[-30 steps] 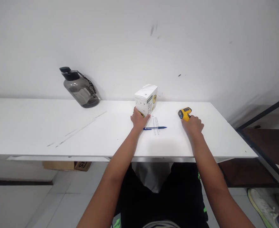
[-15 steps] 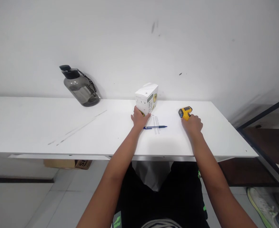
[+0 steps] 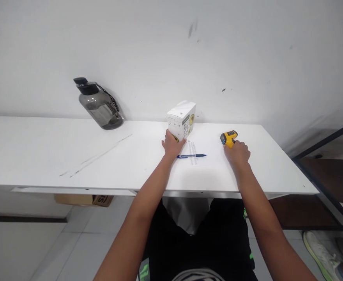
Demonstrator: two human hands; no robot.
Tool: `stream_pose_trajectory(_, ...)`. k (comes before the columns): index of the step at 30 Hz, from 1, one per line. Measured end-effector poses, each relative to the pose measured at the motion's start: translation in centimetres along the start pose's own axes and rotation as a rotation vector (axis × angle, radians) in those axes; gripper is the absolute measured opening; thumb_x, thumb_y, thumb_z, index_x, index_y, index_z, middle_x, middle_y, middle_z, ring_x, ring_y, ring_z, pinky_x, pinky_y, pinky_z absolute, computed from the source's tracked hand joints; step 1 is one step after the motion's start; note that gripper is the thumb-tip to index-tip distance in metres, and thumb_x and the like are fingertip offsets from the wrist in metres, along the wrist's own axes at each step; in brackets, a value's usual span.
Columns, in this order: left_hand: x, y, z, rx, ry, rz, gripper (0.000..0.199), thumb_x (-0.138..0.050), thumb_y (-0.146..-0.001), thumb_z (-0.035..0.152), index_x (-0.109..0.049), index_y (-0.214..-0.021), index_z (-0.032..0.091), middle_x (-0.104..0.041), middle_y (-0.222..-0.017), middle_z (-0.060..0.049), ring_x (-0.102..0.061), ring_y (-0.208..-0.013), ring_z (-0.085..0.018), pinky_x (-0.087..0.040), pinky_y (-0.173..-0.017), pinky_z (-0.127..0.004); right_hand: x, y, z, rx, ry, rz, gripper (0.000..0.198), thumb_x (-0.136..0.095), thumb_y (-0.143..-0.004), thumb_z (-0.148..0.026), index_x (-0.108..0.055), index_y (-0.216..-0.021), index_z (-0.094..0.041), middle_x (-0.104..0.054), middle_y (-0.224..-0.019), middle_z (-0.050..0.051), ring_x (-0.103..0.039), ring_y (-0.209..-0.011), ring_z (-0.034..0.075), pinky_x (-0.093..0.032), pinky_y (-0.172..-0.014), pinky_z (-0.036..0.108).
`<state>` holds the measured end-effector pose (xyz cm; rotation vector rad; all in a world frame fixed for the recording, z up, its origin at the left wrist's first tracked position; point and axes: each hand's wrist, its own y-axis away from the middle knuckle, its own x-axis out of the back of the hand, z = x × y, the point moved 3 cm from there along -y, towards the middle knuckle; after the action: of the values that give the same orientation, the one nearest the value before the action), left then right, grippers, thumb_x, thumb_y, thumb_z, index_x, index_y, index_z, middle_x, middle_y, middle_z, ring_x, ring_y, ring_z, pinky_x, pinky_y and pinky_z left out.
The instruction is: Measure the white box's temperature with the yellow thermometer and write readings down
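My left hand (image 3: pixel 173 143) grips the lower front of a white box (image 3: pixel 179 121) with avocado pictures, which stands upright on the white table (image 3: pixel 43 152). Around the handle of a yellow infrared thermometer (image 3: pixel 230 138) the fingers of my right hand (image 3: pixel 238 153) are wrapped; its small display faces toward me. Between my hands lies a blue pen (image 3: pixel 192 156), across a sheet of paper (image 3: pixel 211 151) with printed lines. The paper's edges blend into the tabletop.
A grey see-through water bottle (image 3: pixel 101 109) with a black cap stands against the wall at the left. Below the table are a cardboard box (image 3: pixel 75 199) and, at right, a dark metal-framed rack (image 3: pixel 320 187). A person's shoe (image 3: pixel 320 249) shows at lower right.
The view has shifted very slightly. Both hands keep their holds on the box and the thermometer, and nothing on the table has visibly moved.
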<state>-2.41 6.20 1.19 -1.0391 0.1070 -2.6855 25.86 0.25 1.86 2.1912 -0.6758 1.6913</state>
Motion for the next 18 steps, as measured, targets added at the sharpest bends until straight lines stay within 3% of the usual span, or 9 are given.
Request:
stream_pose_trajectory(11,-0.17,-0.2,-0.2,-0.002,0.027,0.005,0.088,-0.072,-0.071,0.045,-0.021,-0.14,0.026,-0.046,-0.146,-0.013,-0.041,-0.138,-0.03,-0.018,-0.118,-0.054,-0.18,0.0,-0.04,0.011,-0.028,0.015,0.047,-0.05,-0.087,-0.047,-0.053,-0.118,-0.011,-0.056,-0.118,0.019,-0.051,-0.113,0.033,-0.043,-0.09,0.045)
stream_pose_trajectory(18,-0.07,-0.25,-0.27,-0.016,0.072,0.027,0.08,-0.075,-0.069,0.042,-0.028,-0.132,0.025,-0.05,-0.141,-0.013,-0.045,-0.134,-0.032,-0.023,-0.115,-0.056,0.59,0.5,-0.54,0.1,-0.363,0.171,0.042,-0.045,-0.089,-0.052,-0.056,-0.111,-0.017,-0.056,-0.105,0.014,-0.055,-0.096,0.029,-0.044,-0.082,0.042)
